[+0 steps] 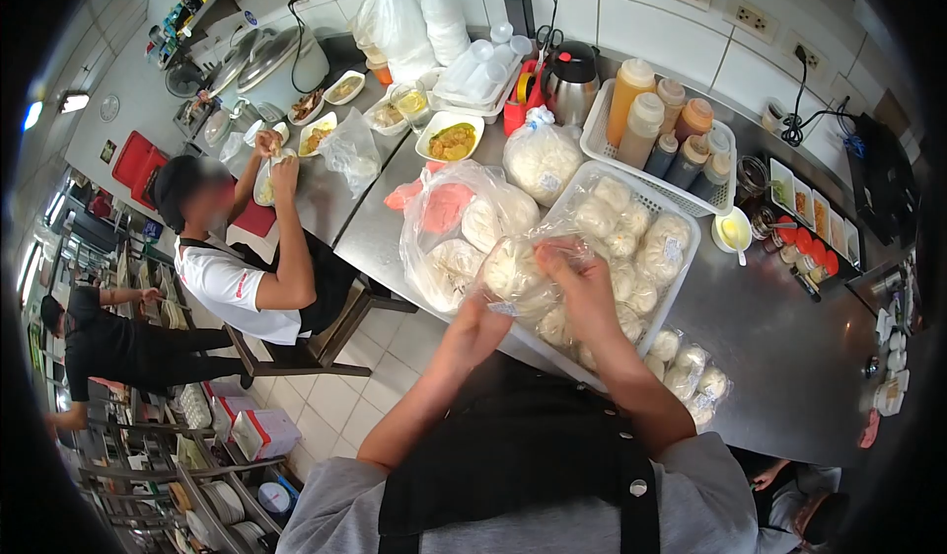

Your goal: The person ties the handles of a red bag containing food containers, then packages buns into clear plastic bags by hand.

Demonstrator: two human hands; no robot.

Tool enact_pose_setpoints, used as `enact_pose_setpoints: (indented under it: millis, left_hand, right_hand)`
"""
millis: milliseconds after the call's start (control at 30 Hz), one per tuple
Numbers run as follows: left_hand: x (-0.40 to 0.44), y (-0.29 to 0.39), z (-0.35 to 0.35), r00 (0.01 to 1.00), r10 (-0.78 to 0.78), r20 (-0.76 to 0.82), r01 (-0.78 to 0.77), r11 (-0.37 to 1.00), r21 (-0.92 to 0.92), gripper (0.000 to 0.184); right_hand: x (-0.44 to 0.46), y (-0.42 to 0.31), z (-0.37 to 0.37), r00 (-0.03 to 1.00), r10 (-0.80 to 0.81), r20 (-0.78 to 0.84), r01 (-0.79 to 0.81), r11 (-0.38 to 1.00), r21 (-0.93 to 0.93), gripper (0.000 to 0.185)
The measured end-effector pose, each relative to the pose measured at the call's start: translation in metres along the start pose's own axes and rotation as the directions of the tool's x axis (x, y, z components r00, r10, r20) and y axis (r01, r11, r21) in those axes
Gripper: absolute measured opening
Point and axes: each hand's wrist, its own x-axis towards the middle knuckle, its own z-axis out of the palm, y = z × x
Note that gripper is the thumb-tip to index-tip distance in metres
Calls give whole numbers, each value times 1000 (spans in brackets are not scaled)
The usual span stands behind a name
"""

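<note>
Between my hands is a clear plastic bag of white steamed buns (513,268), held up over the near-left edge of a white plastic tray (688,276). My left hand (481,325) grips the bag's lower left side. Higher up, my right hand (580,276) pinches the bag's plastic at its right end. More bagged buns (663,248) fill the tray. Left of my hands, a large plastic bag (454,209) holds big round white buns and something pink. Further bagged buns (691,371) lie on the steel table, right of the tray.
Squeeze bottles (646,120) stand in a white basket behind the tray, near a steel thermos (572,85). A bowl of yellow food (451,138) sits at the back. On the left, a seated person (247,248) handles food. A small white cup (732,230) is at the right.
</note>
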Motion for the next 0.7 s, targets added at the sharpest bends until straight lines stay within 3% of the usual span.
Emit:
enact_pose_setpoints:
  millis: [67, 133, 200, 233, 300, 333, 400, 433, 500, 533, 600, 633, 700]
  left_hand:
    - [2, 14, -6, 984, -59, 168, 100, 964, -246, 97]
    - [7, 24, -9, 977, -113, 178, 148, 969, -196, 96]
    - [11, 27, -15, 978, -181, 106, 149, 955, 257, 88]
    - [13, 26, -18, 977, -182, 108, 150, 955, 257, 88]
    - [16, 23, -21, 976, -208, 59, 112, 721, 683, 64]
    - [15, 21, -17, 976, -209, 61, 112, 722, 683, 64]
    - [15, 16, -8, 986, -103, -132, 159, 831, 532, 42]
    - [16, 15, -12, 986, -105, -130, 159, 831, 533, 42]
    - [17, 14, -23, 950, -206, -236, 225, 973, 58, 33]
    - [16, 15, -24, 950, -205, -237, 224, 973, 56, 33]
    - [16, 20, -24, 946, -218, -238, 190, 973, -133, 33]
    - [17, 18, -33, 954, -225, -200, 194, 967, -165, 36]
    - [16, 14, -39, 951, -220, -219, 208, 975, -76, 38]
  right_hand:
    - [6, -7, -7, 994, -94, 55, 100, 988, -114, 14]
    - [10, -11, -7, 985, -122, 125, 146, 968, -202, 14]
    - [13, -7, -6, 970, -146, 194, 198, 938, -283, 15]
    - [14, 2, -3, 970, -127, 209, 194, 920, -340, 17]
    - [14, 3, 2, 970, -107, 220, 189, 898, -397, 20]
    - [14, -5, 5, 973, -76, 217, 175, 857, -485, 27]
    - [16, -21, 8, 977, -50, 208, 162, 808, -567, 33]
    - [18, -30, 6, 966, -59, 251, 193, 812, -551, 41]
    - [17, -34, -2, 953, -65, 296, 221, 815, -535, 49]
    - [16, -33, -6, 956, -58, 289, 209, 825, -526, 55]
    - [15, -25, -15, 958, -53, 282, 199, 833, -517, 61]
    - [14, -14, -20, 938, -1, 348, 180, 857, -482, 63]
    - [12, -5, -23, 910, 47, 412, 158, 880, -448, 66]
